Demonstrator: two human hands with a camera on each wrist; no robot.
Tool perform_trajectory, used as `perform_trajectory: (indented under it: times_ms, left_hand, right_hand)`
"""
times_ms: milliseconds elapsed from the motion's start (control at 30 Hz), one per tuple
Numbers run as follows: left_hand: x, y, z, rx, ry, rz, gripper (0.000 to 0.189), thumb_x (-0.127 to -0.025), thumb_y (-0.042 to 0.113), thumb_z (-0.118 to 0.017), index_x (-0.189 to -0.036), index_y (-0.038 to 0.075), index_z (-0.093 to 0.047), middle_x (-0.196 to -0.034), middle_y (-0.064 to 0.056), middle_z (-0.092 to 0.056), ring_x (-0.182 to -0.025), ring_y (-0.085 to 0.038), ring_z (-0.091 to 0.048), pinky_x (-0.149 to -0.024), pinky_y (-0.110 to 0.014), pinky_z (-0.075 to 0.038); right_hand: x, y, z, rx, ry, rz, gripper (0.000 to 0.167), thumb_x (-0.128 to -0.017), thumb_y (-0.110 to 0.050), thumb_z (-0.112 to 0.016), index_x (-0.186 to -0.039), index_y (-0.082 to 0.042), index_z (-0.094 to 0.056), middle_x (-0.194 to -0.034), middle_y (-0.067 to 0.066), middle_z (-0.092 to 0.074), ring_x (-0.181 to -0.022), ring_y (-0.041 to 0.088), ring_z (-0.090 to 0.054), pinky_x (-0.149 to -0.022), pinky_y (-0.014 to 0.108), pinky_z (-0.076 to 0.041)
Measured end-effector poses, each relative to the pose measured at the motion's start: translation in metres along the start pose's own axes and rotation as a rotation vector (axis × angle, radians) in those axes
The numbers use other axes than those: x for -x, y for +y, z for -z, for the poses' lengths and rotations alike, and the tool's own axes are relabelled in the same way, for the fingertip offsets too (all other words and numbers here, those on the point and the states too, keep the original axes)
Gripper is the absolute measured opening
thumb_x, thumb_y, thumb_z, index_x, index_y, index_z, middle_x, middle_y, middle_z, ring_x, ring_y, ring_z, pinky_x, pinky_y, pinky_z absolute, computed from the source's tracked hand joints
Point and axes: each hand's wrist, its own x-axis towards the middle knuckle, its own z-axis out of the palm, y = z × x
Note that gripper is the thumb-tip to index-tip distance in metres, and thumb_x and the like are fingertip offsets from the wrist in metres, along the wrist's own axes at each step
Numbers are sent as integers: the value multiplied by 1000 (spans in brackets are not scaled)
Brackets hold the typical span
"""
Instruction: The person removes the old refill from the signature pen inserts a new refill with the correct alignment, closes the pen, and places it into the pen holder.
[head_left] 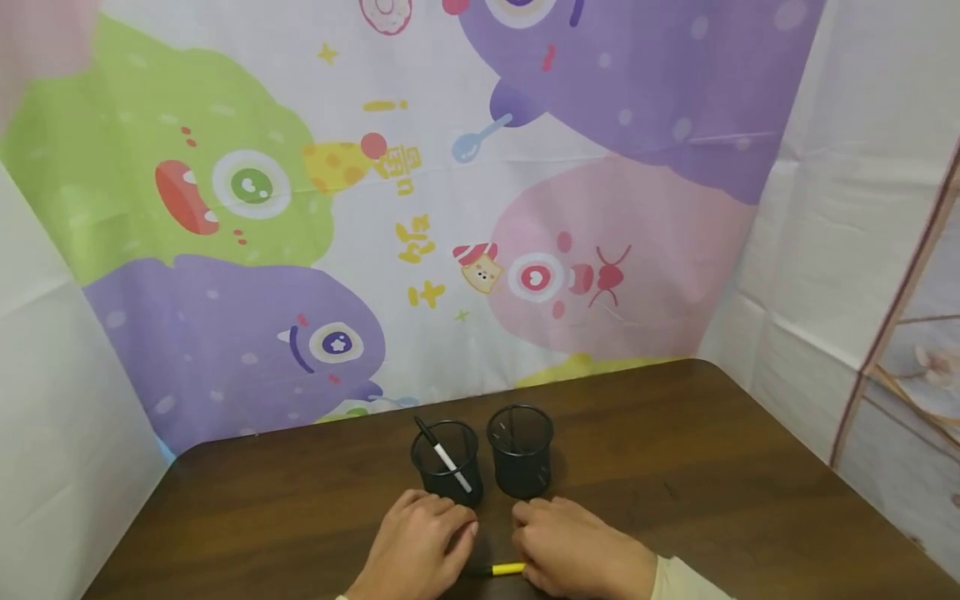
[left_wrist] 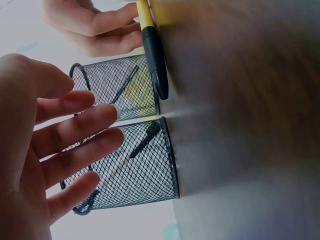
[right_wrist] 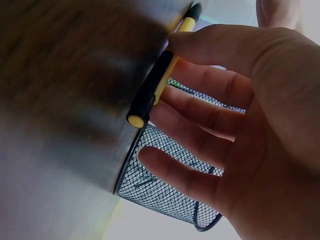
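My right hand (head_left: 573, 546) pinches a yellow-and-black marker (head_left: 508, 569) between thumb and fingers, low at the tabletop. In the right wrist view, the thumb lies on the marker (right_wrist: 159, 82) and the other fingers spread behind it. My left hand (head_left: 422, 542) holds nothing; its fingers (left_wrist: 82, 150) are loosely bent in front of the left black mesh cup (head_left: 452, 479). In that cup leans a white marker (head_left: 452, 467) with a black cap. Beside it stands the right mesh cup (head_left: 522, 471), with a slim dark item (left_wrist: 125, 85) showing through its mesh.
Both cups stand upright on a dark brown wooden table (head_left: 675, 492) with rounded far corners. A cloth backdrop (head_left: 442, 350) with cartoon monsters hangs behind the table. Pale cloth walls (head_left: 787, 275) close in the left and right sides.
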Motion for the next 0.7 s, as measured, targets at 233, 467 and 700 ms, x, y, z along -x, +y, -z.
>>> perform_trajectory:
  times_ms: [233, 467, 700]
  left_hand:
    - [1, 0, 0, -2, 6, -7, 7, -88, 24, -72, -81, 23, -72, -73, 14, -63, -69, -3, -60, -70, -32, -52]
    - [1, 1, 1, 3, 4, -1, 7, -88, 24, -72, -81, 23, -73, -74, 15, -63, -67, -2, -58, -66, -30, -51]
    - [1, 1, 0, 30, -18, 13, 7, -89, 24, -72, -82, 24, -73, -75, 16, -61, -66, 0, -54, -58, -23, -42]
  right_hand:
    - [0, 0, 0, -55, 1, 16, 16, -86, -28, -78, -75, -26, -67, -79, -16, -48, -69, -2, -46, -57, 15, -42]
    - [1, -2, 2, -131, -20, -46, 18, -86, -26, -77, -74, -28, -63, -80, -18, -47, -69, -4, -47, -57, 16, -44]
    - [1, 0, 1, -157, -28, -71, 18, -86, -25, -75, -74, -28, -62, -81, -19, -47, -68, -5, -45, -57, 16, -44]
